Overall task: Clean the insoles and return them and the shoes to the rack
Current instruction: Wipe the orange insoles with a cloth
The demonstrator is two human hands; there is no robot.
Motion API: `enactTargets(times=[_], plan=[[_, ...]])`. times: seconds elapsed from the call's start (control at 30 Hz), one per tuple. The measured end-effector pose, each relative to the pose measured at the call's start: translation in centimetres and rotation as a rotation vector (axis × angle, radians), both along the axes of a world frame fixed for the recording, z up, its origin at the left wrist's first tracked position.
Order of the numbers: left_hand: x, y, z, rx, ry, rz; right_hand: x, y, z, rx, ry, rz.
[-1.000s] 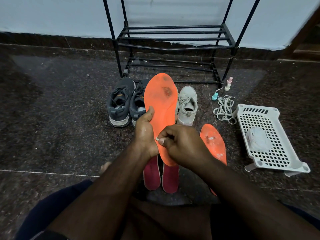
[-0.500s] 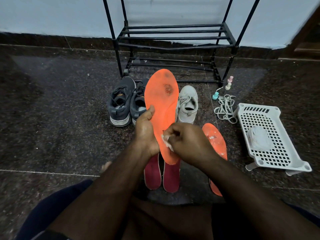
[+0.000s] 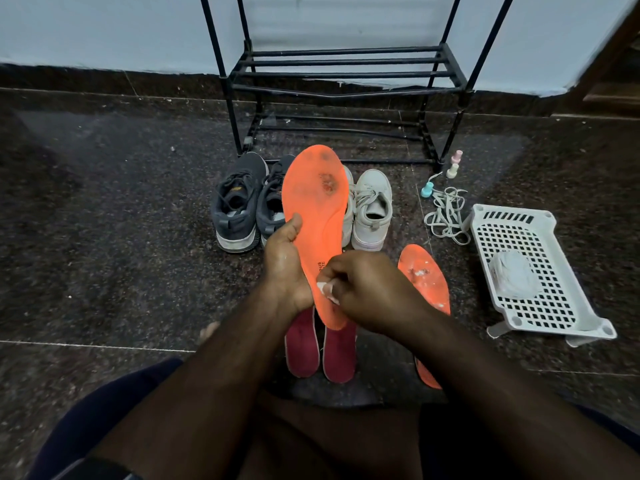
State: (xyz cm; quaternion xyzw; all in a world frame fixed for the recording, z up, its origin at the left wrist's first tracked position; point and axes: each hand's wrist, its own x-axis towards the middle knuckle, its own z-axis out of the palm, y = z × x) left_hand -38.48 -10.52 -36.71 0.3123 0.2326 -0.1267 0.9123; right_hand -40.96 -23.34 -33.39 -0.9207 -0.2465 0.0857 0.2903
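**Matt foam, speckled stone, perforated plastic**

The floor (image 3: 104, 209) is dark polished stone, finely speckled, with a dull sheen. On it the rack (image 3: 346, 74) is thin black metal tubing with a satin finish. The raised orange insole (image 3: 317, 216) looks like matt foam, smooth but soiled with dark and greyish blotches near its toe. Right of it, a second orange insole (image 3: 424, 278) carries white flecks. Below it, two maroon insoles (image 3: 320, 344) have a soft, cloth-like face. Left of the raised insole, the dark grey shoes (image 3: 239, 202) are woven fabric; right of it, the pale shoes (image 3: 372, 206) are matt. The white basket (image 3: 540, 271) is perforated plastic.
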Motion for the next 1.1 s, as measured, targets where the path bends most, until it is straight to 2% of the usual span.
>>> enactTargets(times=[0.1, 0.17, 0.27, 0.37, 0.43, 0.53, 0.6, 0.73, 0.8, 0.97, 1.1], plan=[[-0.2, -0.5, -0.1, -0.008, -0.025, -0.025, 1.6, -0.1, 0.2, 0.168, -0.132, -0.186], [-0.5, -0.9, -0.3, -0.014, -0.025, -0.045, 2.0, 0.3, -0.3, 0.148, -0.180, -0.209], [-0.4, -0.4, -0.2, 0.001, 0.003, -0.028, 0.8, 0.8, -1.0, 0.058, -0.114, -0.102], [0.0, 0.4, 0.0, 0.011, 0.009, -0.015, 0.4, 0.1, -0.7, 0.075, 0.033, -0.020], [0.0, 0.5, 0.3, -0.013, -0.007, -0.023, 1.0, -0.9, -0.3, 0.216, 0.145, -0.047], [-0.2, 0.4, 0.5, -0.036, -0.048, -0.051, 2.1, -2.4, 0.7, 0.631, 0.285, -0.167], [0.0, 0.7, 0.0, -0.067, -0.064, -0.054, 2.5, -3.2, 1.3, 0.832, 0.399, -0.252], [0.1, 0.9, -0.2, -0.063, -0.053, -0.062, 2.9, -3.9, 1.2, 0.972, 0.584, -0.325], [0.0, 0.8, -0.3, -0.074, -0.058, -0.060, 2.9, -3.8, 1.2, 0.959, 0.548, -0.314], [0.3, 1.1, -0.7, -0.046, -0.053, -0.061, 2.8, -3.4, 1.2, 0.759, 0.297, -0.333], [-0.1, 0.6, -0.2, -0.008, -0.067, -0.075, 2.5, -2.3, -0.4, 0.432, -0.039, -0.272]])
